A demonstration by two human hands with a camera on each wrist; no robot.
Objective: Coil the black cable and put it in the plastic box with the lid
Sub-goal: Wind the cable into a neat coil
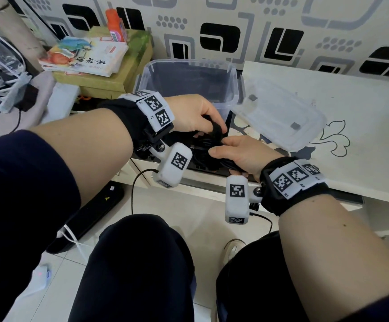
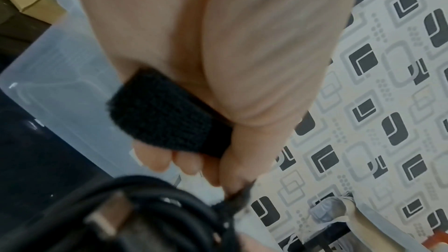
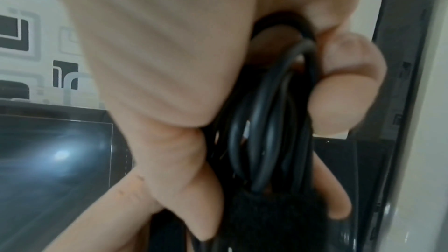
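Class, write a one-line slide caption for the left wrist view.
Left hand pinches a black fabric strap above the coiled black cable, beside the clear plastic box.

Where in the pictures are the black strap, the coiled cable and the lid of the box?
black strap (image 2: pixel 167 116): left wrist view, on the middle of its fuzzy band.
coiled cable (image 3: pixel 264 122): right wrist view, on the bundled loops.
lid (image 1: pixel 279 117): head view, on its clear flat top.

Books (image 1: pixel 84 58) lie on a cardboard box (image 1: pixel 110 82), an orange bottle (image 1: pixel 115 25) behind them.
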